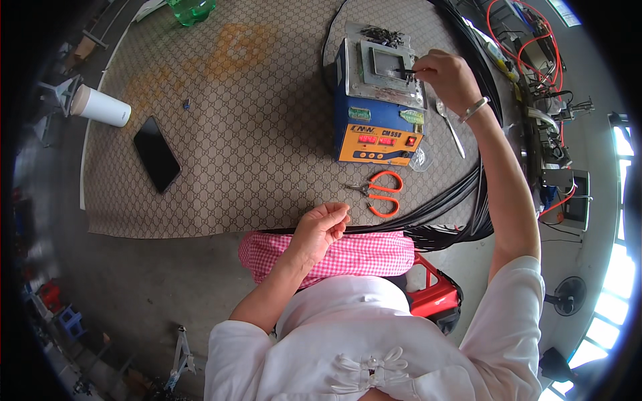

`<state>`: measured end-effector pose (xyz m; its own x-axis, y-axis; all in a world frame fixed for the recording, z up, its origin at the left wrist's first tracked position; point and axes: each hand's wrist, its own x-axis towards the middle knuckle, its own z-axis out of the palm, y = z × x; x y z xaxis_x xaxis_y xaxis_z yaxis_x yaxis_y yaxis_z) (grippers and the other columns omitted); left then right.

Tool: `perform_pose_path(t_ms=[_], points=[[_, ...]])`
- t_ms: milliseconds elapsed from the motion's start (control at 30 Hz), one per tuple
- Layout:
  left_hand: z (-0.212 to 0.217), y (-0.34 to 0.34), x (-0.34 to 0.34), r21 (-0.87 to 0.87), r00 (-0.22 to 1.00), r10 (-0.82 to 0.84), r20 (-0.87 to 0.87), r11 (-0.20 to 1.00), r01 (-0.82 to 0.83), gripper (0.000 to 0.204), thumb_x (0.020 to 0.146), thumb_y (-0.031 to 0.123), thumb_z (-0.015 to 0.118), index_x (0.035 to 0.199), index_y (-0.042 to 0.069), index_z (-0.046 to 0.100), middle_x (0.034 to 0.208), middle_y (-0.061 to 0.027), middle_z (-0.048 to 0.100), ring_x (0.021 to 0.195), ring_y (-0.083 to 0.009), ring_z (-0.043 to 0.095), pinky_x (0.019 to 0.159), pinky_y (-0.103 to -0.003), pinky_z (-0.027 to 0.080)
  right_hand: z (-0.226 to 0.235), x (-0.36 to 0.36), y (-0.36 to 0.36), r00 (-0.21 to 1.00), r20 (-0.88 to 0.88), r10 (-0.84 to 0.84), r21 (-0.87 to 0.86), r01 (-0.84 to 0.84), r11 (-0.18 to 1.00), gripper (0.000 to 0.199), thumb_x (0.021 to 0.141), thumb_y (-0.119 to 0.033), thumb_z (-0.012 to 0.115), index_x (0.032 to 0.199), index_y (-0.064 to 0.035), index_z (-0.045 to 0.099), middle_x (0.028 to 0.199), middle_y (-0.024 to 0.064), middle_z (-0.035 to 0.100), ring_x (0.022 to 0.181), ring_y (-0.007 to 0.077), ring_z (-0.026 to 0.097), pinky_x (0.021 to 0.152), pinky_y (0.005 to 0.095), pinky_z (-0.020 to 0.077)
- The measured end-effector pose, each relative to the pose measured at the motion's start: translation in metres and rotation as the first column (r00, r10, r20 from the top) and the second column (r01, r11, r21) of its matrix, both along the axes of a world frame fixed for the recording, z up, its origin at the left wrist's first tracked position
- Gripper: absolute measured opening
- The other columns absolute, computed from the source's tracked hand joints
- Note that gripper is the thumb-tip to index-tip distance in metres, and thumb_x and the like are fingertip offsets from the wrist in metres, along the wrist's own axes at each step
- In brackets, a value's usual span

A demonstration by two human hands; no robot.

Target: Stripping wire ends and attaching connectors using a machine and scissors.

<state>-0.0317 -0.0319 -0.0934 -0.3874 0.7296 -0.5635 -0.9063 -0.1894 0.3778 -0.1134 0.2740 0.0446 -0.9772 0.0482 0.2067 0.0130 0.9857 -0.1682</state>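
Observation:
My right hand [447, 77] reaches over a blue and orange solder pot [374, 120] with lit red displays. Its fingers pinch a short thin black piece [404, 71], whose tip is above the square metal basin [386, 61] on top; whether it touches the surface inside I cannot tell. Closer to me, my left hand [322, 227] is closed at the table's near edge, its fingertips pressed together; anything inside is hidden. Just right of it lie small cutters [381, 193] with orange handles. Dark scraps [382, 36] are heaped on the pot's far rim.
Black cables [461, 207] run in a bundle along the table's right and near edges. A metal spoon [451, 130] and a small clear bag [420, 160] lie beside the pot. Leftward are a phone [158, 155], a white cup [101, 105] and a green bottle [192, 11].

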Motion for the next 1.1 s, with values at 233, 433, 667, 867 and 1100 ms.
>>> perform_pose_path(t_ms=[233, 433, 667, 867, 1100], points=[[0.000, 0.001, 0.000, -0.004, 1.000, -0.007, -0.007, 1.000, 0.007, 0.010, 0.084, 0.013, 0.057, 0.089, 0.004, 0.058, 0.073, -0.0010, 0.056, 0.059, -0.0062, 0.049, 0.055, -0.019, 0.039, -0.009, 0.010, 0.020, 0.997, -0.073, -0.010, -0.274, -0.011, 0.962, 0.011, 0.071, -0.008, 0.064, 0.081, -0.0053, 0.066, 0.075, 0.0059, 0.061, 0.069, 0.0165, 0.060, 0.063, 0.0275, 0.0467], [-0.001, 0.001, 0.001, -0.009, 1.000, -0.004, -0.001, 1.000, 0.004, 0.010, 0.084, 0.013, 0.057, 0.089, 0.004, 0.058, 0.073, -0.0011, 0.056, 0.059, -0.0062, 0.049, 0.055, -0.019, 0.039, -0.011, 0.009, 0.018, 0.997, -0.075, -0.018, -0.233, 0.000, 0.973, 0.010, 0.072, -0.009, 0.062, 0.080, -0.0055, 0.066, 0.074, 0.0066, 0.060, 0.068, 0.0192, 0.059, 0.064, 0.0292, 0.0467], [0.000, 0.001, 0.000, -0.006, 1.000, -0.006, -0.006, 1.000, 0.006, 0.011, 0.084, 0.012, 0.057, 0.089, 0.003, 0.057, 0.073, -0.0013, 0.056, 0.059, -0.0064, 0.049, 0.055, -0.019, 0.039, -0.009, 0.001, 0.006, 0.999, -0.049, 0.005, -0.011, -0.006, 1.000, 0.010, 0.072, -0.009, 0.060, 0.081, -0.0034, 0.063, 0.074, 0.0084, 0.057, 0.070, 0.0240, 0.058, 0.065, 0.0319, 0.0451], [-0.001, 0.001, 0.000, -0.002, 1.000, -0.010, 0.002, 1.000, 0.010, 0.011, 0.084, 0.012, 0.057, 0.090, 0.003, 0.057, 0.073, -0.0016, 0.056, 0.060, -0.0065, 0.049, 0.055, -0.019, 0.039, -0.011, -0.002, 0.005, 1.000, 0.006, -0.019, 0.048, 0.019, 0.999, 0.009, 0.076, -0.014, 0.058, 0.080, -0.0098, 0.065, 0.078, 0.0042, 0.058, 0.075, 0.0237, 0.058, 0.070, 0.0346, 0.0459], [0.000, 0.001, 0.000, -0.017, 1.000, -0.016, 0.002, 1.000, 0.017, 0.011, 0.084, 0.012, 0.057, 0.090, 0.003, 0.057, 0.073, -0.0015, 0.056, 0.061, -0.0064, 0.048, 0.056, -0.019, 0.039, -0.014, -0.001, 0.008, 0.999, -0.039, 0.004, 0.000, -0.004, 1.000, 0.010, 0.074, -0.013, 0.059, 0.082, -0.0100, 0.065, 0.078, 0.0050, 0.059, 0.072, 0.0232, 0.059, 0.067, 0.0333, 0.0467]])
